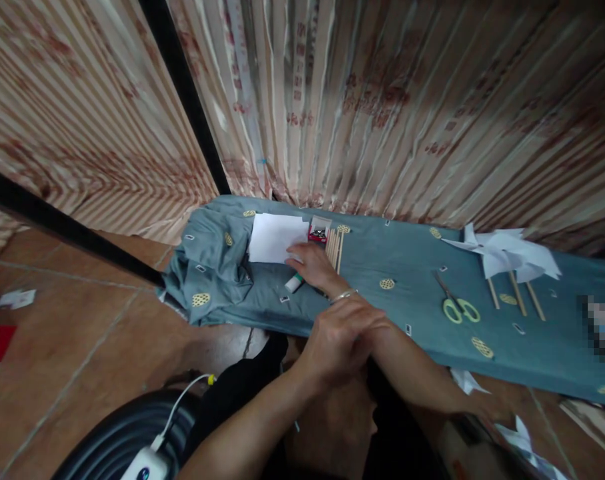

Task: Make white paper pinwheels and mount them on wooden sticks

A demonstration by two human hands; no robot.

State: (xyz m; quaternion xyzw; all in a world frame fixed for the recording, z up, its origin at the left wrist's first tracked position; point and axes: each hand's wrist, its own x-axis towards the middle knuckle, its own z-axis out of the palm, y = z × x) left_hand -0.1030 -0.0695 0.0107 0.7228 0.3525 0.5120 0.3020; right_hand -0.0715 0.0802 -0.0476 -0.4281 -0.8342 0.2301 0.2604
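Note:
My right hand [312, 263] reaches over the bench to the lower right corner of a stack of white paper [277, 237]. Its thumb and fingers are a little apart, with the fingertips at the paper. Under that hand lies a glue stick [294, 283] with a white end, partly hidden. My left hand [345, 333] lies closed around my right forearm, just behind a bracelet [344, 295]. A small red box [317, 231] of metal pieces sits right of the paper, beside several wooden sticks [335, 247].
Green-handled scissors [459, 310] lie on the blue-green cloth [382, 250]. White paper pinwheels [507, 253] on sticks rest farther right. A black metal pole [187, 93] rises behind the left end. White paper pieces [467, 382] lie on the floor. A cable [182, 400] runs at lower left.

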